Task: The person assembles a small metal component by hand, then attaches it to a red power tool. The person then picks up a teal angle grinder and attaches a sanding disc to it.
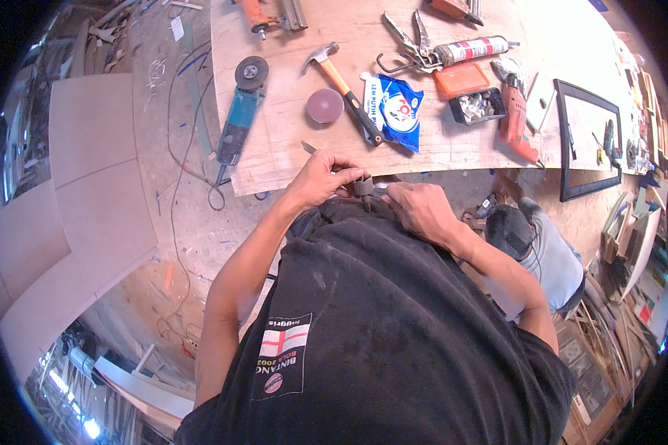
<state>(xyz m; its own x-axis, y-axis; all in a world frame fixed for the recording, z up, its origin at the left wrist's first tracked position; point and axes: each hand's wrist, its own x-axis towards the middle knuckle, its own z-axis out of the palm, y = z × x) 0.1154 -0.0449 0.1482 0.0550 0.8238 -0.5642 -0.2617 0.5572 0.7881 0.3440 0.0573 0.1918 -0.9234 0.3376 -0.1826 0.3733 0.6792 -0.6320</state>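
Note:
Both my hands are at waist height, between my black shirt and the table's front edge. My left hand (323, 178) is closed in a pinch at a small grey-brown cylinder (363, 187) with a thin stem below it. A flat, pointed grey piece (309, 147) shows just beyond the left knuckles; whether the hand holds it is unclear. To the right of the cylinder, my right hand (421, 209) is closed with its fingers curled under. A bit of pale metal shows by its fingertips, but what it grips is hidden.
On the plywood table (274, 159) lie an angle grinder (239, 119), a claw hammer (349, 96), a round sanding disc (324, 106), a blue-white packet (393, 111), a caulking gun (453, 52), an orange-lidded box (476, 106) and a red power tool (513, 111). Another person (545, 248) crouches at right.

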